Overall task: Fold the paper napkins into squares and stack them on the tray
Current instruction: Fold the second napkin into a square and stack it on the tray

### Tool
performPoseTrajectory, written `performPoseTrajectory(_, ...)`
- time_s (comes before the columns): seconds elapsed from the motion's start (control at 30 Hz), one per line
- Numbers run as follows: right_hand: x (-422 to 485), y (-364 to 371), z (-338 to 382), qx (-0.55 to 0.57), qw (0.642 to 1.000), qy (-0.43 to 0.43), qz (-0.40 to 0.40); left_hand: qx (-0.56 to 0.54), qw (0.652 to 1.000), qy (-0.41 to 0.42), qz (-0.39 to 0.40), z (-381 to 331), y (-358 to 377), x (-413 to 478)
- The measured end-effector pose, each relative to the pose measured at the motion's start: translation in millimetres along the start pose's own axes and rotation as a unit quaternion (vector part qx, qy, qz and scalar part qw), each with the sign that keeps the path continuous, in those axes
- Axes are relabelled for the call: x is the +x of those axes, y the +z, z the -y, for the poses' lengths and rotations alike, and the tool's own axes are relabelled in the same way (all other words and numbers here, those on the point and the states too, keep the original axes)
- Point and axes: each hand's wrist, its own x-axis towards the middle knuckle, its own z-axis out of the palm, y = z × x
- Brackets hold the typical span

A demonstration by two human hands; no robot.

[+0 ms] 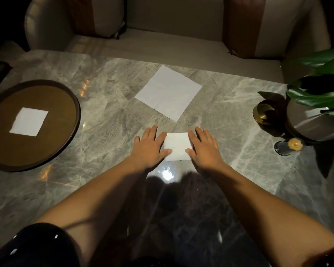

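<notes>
Left hand [149, 146] and right hand [203, 146] lie flat, fingers spread, pressing either side of a folded napkin [177, 146] on the near marble table [104, 122]. One folded square [29, 121] rests on the round tray [73, 105] at left; an unfolded napkin [168, 92] lies farther out, centre.

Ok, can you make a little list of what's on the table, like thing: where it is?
table: grey marble top
tray: round, brown, at the left
folded napkin on tray: one white square, lying in the middle
open napkin: flat and unfolded, beyond the hands
small folded napkin: between both hands
left hand: flat, fingers spread, pressing its left edge
right hand: flat, pressing its right edge
plant: green leaves, far right
</notes>
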Motion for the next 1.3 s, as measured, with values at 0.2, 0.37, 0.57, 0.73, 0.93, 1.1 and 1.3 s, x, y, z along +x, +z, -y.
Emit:
performPoseTrajectory(0.2,0,7,-9,-0.028,0.999,-0.016,0.017,0.030,0.999,0.008,0.030,-7,14,-4)
performPoseTrajectory(0.37,4,10,-9,-0.048,0.998,-0.012,0.035,0.024,1.000,0.003,0.008,5,25,-4)
performPoseTrajectory(0.57,20,-19,4,-0.026,0.999,0.020,-0.029,0.011,1.000,-0.002,0.013,4,26,1)
performPoseTrajectory(0.73,61,-44,21,-0.026,0.993,0.112,0.016,0.006,1.000,-0.001,0.014,4,26,2)
performPoseTrajectory(0.93,67,-43,27,-0.011,0.988,0.134,0.077,0.001,1.000,-0.006,0.024,5,26,2)
performPoseTrajectory(1.1,45,-29,19,0.221,0.959,0.176,0.009,-0.006,1.000,-0.006,0.014,5,26,4)
performPoseTrajectory(1.3,32,-18,24,0.289,0.935,0.207,-0.010,-0.203,0.977,-0.053,-0.026,-7,3,8)
